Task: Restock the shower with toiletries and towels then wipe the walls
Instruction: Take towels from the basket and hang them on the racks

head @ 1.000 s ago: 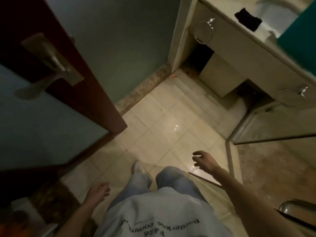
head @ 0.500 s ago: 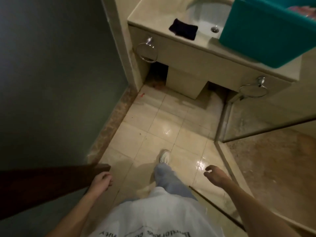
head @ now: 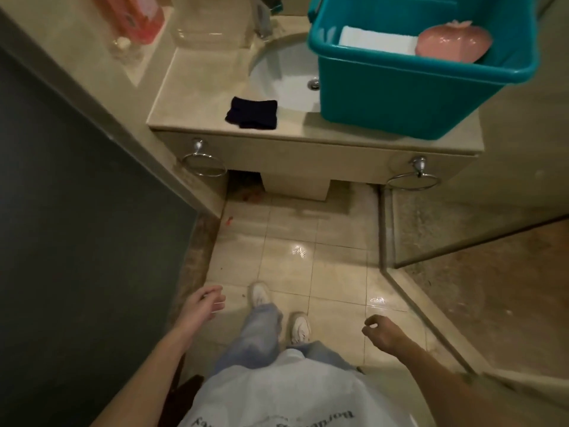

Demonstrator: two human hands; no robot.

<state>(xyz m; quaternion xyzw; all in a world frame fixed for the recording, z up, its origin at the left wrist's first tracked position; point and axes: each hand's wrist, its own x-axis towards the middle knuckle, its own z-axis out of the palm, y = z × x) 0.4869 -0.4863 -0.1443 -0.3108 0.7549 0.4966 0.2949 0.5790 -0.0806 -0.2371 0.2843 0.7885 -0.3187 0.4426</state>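
A teal plastic tub point(head: 409, 94) stands on the right side of the vanity counter point(head: 191, 103), partly over the sink point(head: 283, 78). Inside it lie a folded white towel point(head: 375, 40) and a pink rounded item point(head: 452, 43). A folded dark cloth point(head: 252, 114) rests on the counter's front edge, left of the tub. My left hand point(head: 204, 303) and my right hand point(head: 383, 332) hang low over the tiled floor, both with loosely curled fingers and holding nothing. The glass shower enclosure point(head: 480, 257) is on my right.
Two chrome towel rings point(head: 203, 164) point(head: 414, 180) hang empty on the vanity front. A pink bottle point(head: 138, 16) and a faucet point(head: 263, 20) sit at the back of the counter. A dark wall point(head: 77, 226) runs along my left. The floor tiles look wet and shiny.
I have walked into the bathroom past the door, and the view has risen onto the vanity; the tub's contents now show. Both hands stay low and hold nothing.
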